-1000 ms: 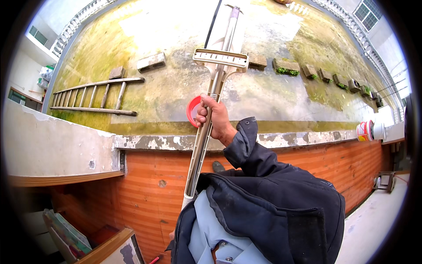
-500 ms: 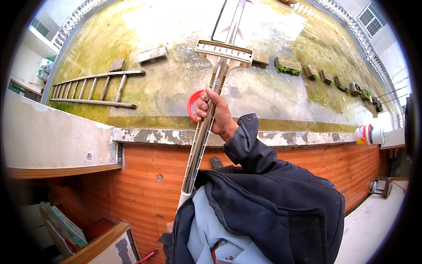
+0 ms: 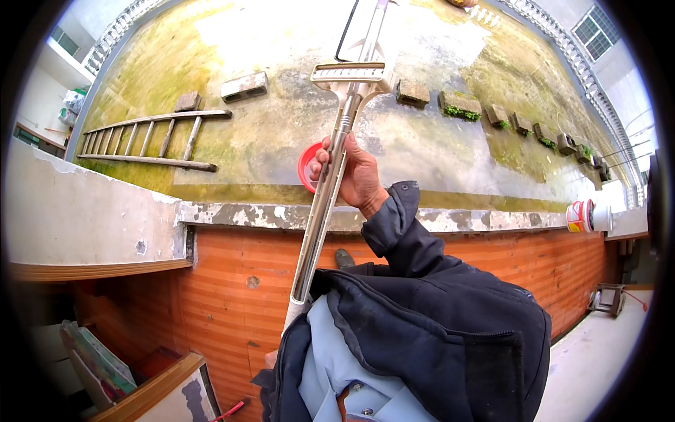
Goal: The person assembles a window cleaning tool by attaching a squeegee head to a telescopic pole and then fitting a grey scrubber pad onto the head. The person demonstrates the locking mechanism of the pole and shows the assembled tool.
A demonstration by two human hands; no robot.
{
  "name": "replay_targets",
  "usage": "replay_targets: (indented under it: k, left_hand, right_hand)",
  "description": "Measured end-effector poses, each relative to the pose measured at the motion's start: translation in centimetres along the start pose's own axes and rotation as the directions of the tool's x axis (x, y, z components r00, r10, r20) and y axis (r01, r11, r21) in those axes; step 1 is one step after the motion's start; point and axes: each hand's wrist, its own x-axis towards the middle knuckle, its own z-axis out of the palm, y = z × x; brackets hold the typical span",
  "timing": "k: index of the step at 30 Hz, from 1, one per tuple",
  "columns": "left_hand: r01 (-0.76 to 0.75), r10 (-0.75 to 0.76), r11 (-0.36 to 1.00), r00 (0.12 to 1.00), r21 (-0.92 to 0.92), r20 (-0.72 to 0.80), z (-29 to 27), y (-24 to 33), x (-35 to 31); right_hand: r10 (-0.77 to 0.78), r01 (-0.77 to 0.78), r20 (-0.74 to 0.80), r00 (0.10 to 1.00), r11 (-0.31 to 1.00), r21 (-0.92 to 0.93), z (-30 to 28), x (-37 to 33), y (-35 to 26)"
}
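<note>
My right hand [image 3: 359, 176] is closed round the metal pole of what looks like a sponge mop [image 3: 324, 216], about midway along it. Fingertips show at the pole's left side and the thumb lies along its right. The pole slants from my lap up and away over the courtyard. Above the hand, a pale slotted crosspiece [image 3: 349, 73] sits across the pole; beyond it the far end fades into glare. Only a small patch of my left hand [image 3: 271, 359] shows beside my jacket, near the pole's low end; its fingers are hidden.
Behind my right hand is a red-rimmed round container [image 3: 304, 167] on the courtyard floor. A wooden ladder [image 3: 148, 163] lies at left, with several concrete blocks [image 3: 412, 93] farther out. A low peeling ledge [image 3: 450, 221] crosses ahead; a red-and-white bucket [image 3: 580, 216] stands at right.
The mop's crosspiece has shifted slightly left and up, and tilted a little. My right thumb has moved from across the pole to its right side. The grip stays about the same place.
</note>
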Motion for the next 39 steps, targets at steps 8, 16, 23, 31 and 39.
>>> replay_targets:
  k: [8, 16, 23, 31, 39]
  left_hand:
    - [-0.018, 0.018, 1.000, 1.000, -0.004, 0.003, -0.2, 0.1, 0.2]
    - [-0.012, 0.012, 1.000, 1.000, -0.002, 0.014, -0.2, -0.6, 0.3]
    - [-0.007, 0.007, 1.000, 0.999, 0.010, 0.048, 0.1, -0.7, 1.6]
    - [-0.009, 0.006, 0.999, 0.995, 0.037, 0.099, 0.2, -0.1, 3.9]
    - [-0.025, 0.019, 0.999, 0.992, 0.047, 0.125, -0.2, 1.0, 5.3]
  right_hand:
    - [-0.390, -0.030, -0.415, 0.822, 0.698, -0.715, 2.8, 0.3, 0.9]
    - [-0.246, 0.013, -0.292, 0.924, 0.784, -0.620, 2.4, -1.0, 0.1]
    - [0.072, -0.074, -0.046, 0.996, 0.997, -0.033, 0.1, 0.4, 0.7]
    - [-0.112, 0.015, -0.279, 0.954, 0.944, -0.330, 2.6, 0.3, 1.8]
    - [-0.276, 0.033, -0.334, 0.901, 0.811, -0.584, 4.2, 0.4, 2.4]
